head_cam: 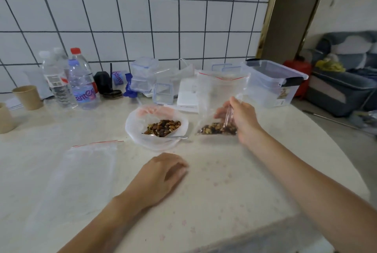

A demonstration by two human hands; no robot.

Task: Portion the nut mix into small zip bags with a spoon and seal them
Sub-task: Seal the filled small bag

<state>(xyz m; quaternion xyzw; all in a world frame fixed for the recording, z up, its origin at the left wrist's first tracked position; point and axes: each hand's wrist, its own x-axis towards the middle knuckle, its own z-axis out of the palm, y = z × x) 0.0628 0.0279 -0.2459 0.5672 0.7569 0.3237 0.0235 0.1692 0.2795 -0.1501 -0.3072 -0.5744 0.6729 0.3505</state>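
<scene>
Right hand (242,118), fingers pinching filled bag (221,101) upright; top unsealed. Left hand (163,173) loose on bench (234,181). Next: press zip closed.

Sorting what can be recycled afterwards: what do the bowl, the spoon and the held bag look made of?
Bowl: apparently thin translucent white plastic, the table showing faintly through. Spoon: probably metal, grey with a glint. Zip bag, gripped by the right hand: clear soft plastic film, creased, red strip at the top.

Table (204,201): pale, floral print.
Bowl (142,140): table centre.
Empty zip bags (81,171): left of bowl.
Bottles (81,85): behind-left of bowl.
</scene>
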